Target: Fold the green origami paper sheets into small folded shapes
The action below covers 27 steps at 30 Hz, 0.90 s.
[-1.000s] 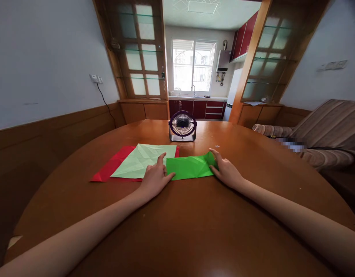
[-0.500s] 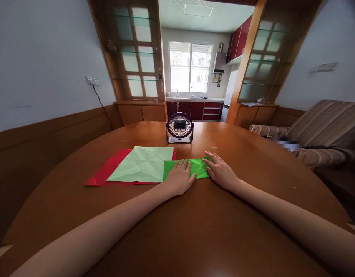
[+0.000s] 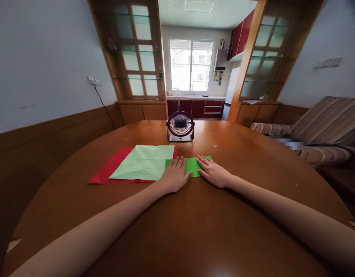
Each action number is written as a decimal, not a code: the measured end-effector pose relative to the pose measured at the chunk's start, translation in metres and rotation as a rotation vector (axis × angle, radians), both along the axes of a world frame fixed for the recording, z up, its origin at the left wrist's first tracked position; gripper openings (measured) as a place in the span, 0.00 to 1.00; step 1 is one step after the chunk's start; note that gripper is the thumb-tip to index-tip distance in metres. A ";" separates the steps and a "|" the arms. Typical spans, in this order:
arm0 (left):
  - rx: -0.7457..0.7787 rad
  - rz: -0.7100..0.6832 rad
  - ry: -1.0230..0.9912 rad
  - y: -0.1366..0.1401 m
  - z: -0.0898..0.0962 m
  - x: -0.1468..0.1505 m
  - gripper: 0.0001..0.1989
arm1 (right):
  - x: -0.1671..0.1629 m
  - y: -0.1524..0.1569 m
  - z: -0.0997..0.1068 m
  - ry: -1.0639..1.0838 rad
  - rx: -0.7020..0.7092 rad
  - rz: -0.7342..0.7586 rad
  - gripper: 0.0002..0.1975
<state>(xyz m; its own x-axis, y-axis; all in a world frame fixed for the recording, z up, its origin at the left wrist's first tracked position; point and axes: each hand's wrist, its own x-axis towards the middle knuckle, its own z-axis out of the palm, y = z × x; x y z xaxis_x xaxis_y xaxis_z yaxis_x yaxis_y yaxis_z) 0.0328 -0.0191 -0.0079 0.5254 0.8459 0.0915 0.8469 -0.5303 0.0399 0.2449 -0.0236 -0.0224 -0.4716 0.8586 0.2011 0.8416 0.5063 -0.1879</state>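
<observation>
Before me, both hands (image 3: 174, 177) lie spread on green paper (image 3: 191, 166); uneven pressure could crease it crookedly.

On the table (image 3: 189, 219), an upper sheet (image 3: 143, 161) lies on a lower sheet (image 3: 111, 165) — a paper strip (image 3: 193, 167) overlaps their right side — with a fan (image 3: 180, 125) behind.

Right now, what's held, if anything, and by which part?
Nothing is gripped: the left hand and right hand lie flat on the bright green rectangular paper, near opposite ends.
</observation>
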 end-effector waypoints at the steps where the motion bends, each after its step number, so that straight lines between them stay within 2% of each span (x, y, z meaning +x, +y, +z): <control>1: -0.001 -0.005 -0.009 0.001 -0.001 -0.007 0.36 | 0.000 -0.001 0.001 -0.013 -0.018 -0.011 0.37; 8: -0.020 -0.027 -0.079 0.007 -0.003 -0.048 0.40 | -0.003 -0.007 0.008 -0.043 -0.076 -0.025 0.45; 13: -0.022 0.006 -0.031 0.006 -0.002 -0.061 0.42 | -0.001 -0.009 0.010 -0.045 -0.060 -0.025 0.45; 17: -0.003 0.012 -0.017 0.005 -0.001 -0.061 0.42 | -0.010 -0.014 0.016 -0.068 0.058 -0.010 0.39; 20: 0.008 0.035 -0.008 0.004 0.000 -0.060 0.42 | -0.031 -0.016 0.022 -0.087 0.171 0.050 0.32; 24: 0.015 0.063 0.005 0.002 0.001 -0.060 0.42 | -0.063 -0.011 0.020 -0.079 0.068 0.077 0.29; 27: 0.020 0.085 0.044 0.001 0.002 -0.061 0.42 | -0.067 -0.006 0.013 -0.062 -0.007 0.088 0.30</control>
